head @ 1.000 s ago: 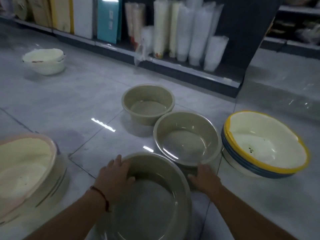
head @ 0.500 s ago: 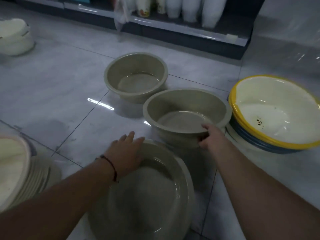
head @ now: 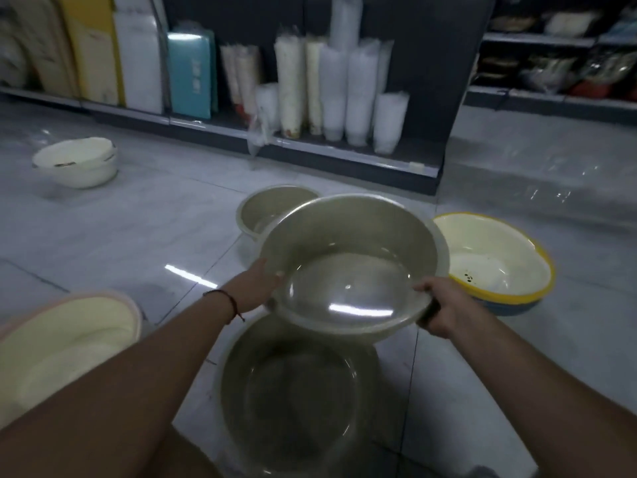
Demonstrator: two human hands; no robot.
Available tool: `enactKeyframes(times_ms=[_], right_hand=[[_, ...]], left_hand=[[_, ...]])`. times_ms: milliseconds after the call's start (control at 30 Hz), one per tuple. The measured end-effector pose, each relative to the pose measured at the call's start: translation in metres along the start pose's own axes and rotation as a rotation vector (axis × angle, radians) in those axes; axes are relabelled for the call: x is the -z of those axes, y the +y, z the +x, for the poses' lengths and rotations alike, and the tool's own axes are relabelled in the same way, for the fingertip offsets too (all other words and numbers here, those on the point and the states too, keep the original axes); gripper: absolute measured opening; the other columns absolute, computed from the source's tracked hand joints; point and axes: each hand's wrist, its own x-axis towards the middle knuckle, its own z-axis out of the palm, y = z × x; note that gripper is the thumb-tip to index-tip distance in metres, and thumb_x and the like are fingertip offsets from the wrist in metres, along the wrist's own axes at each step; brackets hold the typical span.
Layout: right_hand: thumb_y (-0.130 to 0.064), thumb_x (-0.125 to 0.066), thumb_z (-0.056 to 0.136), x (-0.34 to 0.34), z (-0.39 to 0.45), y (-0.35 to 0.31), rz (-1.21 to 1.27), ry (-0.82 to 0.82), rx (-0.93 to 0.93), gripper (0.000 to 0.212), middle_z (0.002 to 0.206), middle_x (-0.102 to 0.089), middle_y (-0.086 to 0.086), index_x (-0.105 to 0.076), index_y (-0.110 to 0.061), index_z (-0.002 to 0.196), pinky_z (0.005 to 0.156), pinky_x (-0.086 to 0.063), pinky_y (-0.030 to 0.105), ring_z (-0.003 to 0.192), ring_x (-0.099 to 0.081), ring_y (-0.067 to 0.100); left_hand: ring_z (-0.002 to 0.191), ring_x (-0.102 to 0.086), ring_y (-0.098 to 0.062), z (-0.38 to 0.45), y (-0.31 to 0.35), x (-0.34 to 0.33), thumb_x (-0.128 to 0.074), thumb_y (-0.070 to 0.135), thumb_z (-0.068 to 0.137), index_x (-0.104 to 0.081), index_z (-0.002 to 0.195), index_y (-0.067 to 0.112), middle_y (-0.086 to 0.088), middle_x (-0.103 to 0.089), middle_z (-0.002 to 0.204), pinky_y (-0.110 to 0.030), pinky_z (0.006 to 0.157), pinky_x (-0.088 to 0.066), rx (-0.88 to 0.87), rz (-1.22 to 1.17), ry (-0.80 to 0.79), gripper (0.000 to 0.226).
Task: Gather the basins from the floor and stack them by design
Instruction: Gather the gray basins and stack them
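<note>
Above the floor (head: pixel 113 243), a beige basin (head: pixel 351 267) hung tilted over a larger matching basin (head: pixel 296 401). The right hand (head: pixel 444 310) gripped its near rim; the left hand (head: pixel 256 288) held the opposite edge, thumb over the lip. It looked like light, stiff, glossy plastic, probably slippery, so the rolled rim seemed the safest hold. A third beige basin (head: pixel 265 210) waited behind.

middle olive basin (head: pixel 351 267) lifted off the floor, left hand (head: pixel 255 288) moved onto it, apparently above the large olive basin (head: pixel 293 395)
</note>
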Motion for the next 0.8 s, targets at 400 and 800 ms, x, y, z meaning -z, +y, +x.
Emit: enactKeyframes(times_ms=[400, 800], right_hand=[[-0.007, -0.060, 0.084, 0.002, -0.054, 0.076, -0.409, 0.019, -0.120, 0.008, 0.068, -0.059, 0.010, -0.058, -0.005, 0.092, 0.053, -0.047, 0.027, 0.059, -0.054, 0.018], [-0.006, -0.062, 0.090, 0.008, 0.006, 0.124, -0.865, 0.125, -0.015, 0.010, 0.077, -0.052, 0.015, -0.055, 0.000, 0.084, 0.058, -0.044, 0.033, 0.066, -0.050, 0.023]], left_hand=[[0.054, -0.056, -0.022, -0.079, -0.084, 0.024, -0.059, 0.015, 0.092, -0.056, 0.091, 0.000, -0.015, -0.058, 0.070, -0.026, 0.044, -0.049, 0.452, -0.206, 0.035, 0.015], [0.079, -0.062, -0.027, -0.046, -0.124, -0.014, -0.063, 0.024, 0.092, -0.063, 0.100, 0.001, -0.016, -0.067, 0.101, -0.035, 0.070, -0.055, 0.598, 0.048, -0.232, 0.025]])
